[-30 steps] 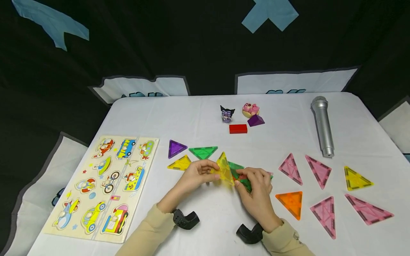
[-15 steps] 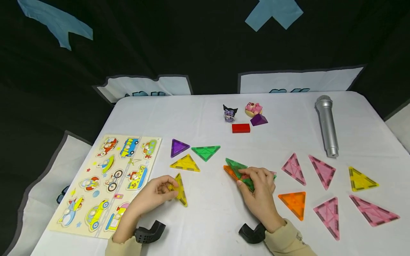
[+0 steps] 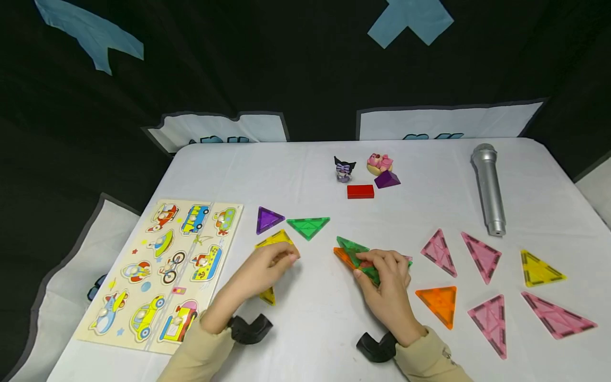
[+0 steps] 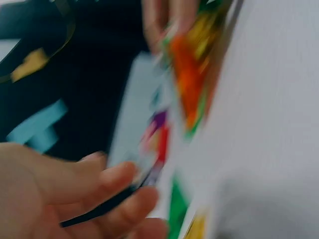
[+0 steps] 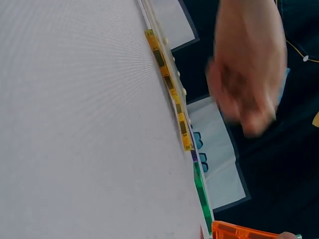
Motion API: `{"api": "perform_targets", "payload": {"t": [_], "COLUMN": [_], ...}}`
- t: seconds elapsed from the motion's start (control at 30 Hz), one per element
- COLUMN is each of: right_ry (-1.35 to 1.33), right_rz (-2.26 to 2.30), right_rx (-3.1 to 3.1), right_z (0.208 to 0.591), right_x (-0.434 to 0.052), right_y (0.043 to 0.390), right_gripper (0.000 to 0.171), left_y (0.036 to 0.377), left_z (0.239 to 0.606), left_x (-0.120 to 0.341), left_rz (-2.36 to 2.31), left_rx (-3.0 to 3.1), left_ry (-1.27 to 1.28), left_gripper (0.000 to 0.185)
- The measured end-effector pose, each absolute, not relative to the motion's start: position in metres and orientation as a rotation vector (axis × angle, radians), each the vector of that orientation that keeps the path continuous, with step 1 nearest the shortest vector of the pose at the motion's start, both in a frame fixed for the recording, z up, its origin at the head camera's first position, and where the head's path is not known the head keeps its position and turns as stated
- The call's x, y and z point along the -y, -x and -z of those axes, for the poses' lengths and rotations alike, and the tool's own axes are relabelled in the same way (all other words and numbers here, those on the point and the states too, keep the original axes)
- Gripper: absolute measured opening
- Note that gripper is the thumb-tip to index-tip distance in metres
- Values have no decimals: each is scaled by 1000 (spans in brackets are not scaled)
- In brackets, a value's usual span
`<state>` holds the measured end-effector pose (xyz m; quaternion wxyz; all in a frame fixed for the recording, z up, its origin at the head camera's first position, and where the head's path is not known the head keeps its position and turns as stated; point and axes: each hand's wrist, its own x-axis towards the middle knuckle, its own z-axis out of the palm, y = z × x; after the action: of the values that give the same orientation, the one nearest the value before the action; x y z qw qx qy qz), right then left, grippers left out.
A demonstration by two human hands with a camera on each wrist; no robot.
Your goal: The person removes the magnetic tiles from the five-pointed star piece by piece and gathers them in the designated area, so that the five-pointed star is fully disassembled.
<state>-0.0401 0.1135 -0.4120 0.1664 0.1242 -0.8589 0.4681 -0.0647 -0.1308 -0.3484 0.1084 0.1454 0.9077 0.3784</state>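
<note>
On the white table (image 3: pixel 305 329) we are working with flat triangular tiles, and both our hands are lying near its middle. Our right hand (image 3: pixel 384 278) is pressing down on a small stack of tiles (image 3: pixel 355 254), green over orange, with the fingers curled over its right part and the thumb against the near edge. Our left hand (image 3: pixel 264 270) is hovering over two yellow triangles: one yellow tile (image 3: pixel 274 239) is peeking out beyond the fingertips, and the tip of another yellow tile (image 3: pixel 269 296) is showing under the palm. The fingers are lying loosely bent and close together; we cannot tell whether they are pinching either tile, and the left wrist view is too blurred to help. Just beyond the left hand a purple triangle (image 3: pixel 268 219) and a green triangle (image 3: pixel 307 227) are lying side by side. To the left a vehicle puzzle board (image 3: pixel 162 270) is lying flat. To the right, pink, orange and yellow triangles are lying spread well apart.
</note>
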Motion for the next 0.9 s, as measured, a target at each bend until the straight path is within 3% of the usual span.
{"api": "perform_targets", "payload": {"t": [0.33, 0.67, 0.9], "right_ry": [-324, -314, -317], "right_rz": [-1314, -1314, -1349], "right_rx": [2477, 2487, 2477], "right_z": [412, 412, 413], "right_x": [-113, -113, -114], "right_y": [41, 40, 41], "right_gripper": [25, 20, 19], "left_y": [109, 107, 109], "left_z": [371, 381, 384], "left_x": [47, 42, 47], "left_rz": [-1001, -1121, -1282], "left_rx": [-2587, -2655, -2541], "left_ry": [-470, -443, -356], "left_gripper": [45, 35, 42]}}
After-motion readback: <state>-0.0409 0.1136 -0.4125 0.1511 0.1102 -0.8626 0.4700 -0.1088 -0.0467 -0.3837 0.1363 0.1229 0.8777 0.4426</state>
